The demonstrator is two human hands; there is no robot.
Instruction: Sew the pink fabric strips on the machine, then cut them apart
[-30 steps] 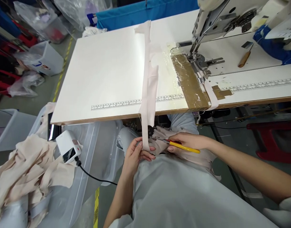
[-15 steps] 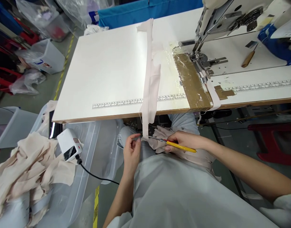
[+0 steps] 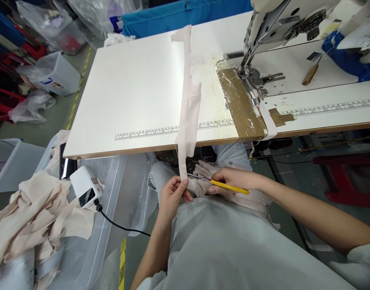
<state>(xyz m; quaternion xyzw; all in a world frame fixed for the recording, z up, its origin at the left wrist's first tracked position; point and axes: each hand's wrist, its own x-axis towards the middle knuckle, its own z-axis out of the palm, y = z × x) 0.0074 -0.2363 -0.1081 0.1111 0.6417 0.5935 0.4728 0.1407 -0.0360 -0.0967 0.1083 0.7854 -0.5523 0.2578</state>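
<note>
A long pale pink fabric strip (image 3: 188,104) runs across the white sewing table (image 3: 133,88) and hangs over its front edge. My left hand (image 3: 172,197) pinches the strip's hanging end just below the table. My right hand (image 3: 230,179) holds yellow-handled thread snips (image 3: 221,184), their metal tips touching the strip right above my left fingers. More pink fabric (image 3: 209,177) lies bunched on my lap between both hands.
A sewing machine (image 3: 272,36) stands at the table's right, with brown tape (image 3: 242,104) in front of it. A clear plastic bin (image 3: 121,193) at my left holds pink fabric pieces (image 3: 36,217) and a white device (image 3: 86,187) with a black cable. A wooden-handled tool (image 3: 311,72) lies beside the machine.
My left hand let go of the strip's end and drew back, then closed on it again higher up. The snips stayed at the strip.
</note>
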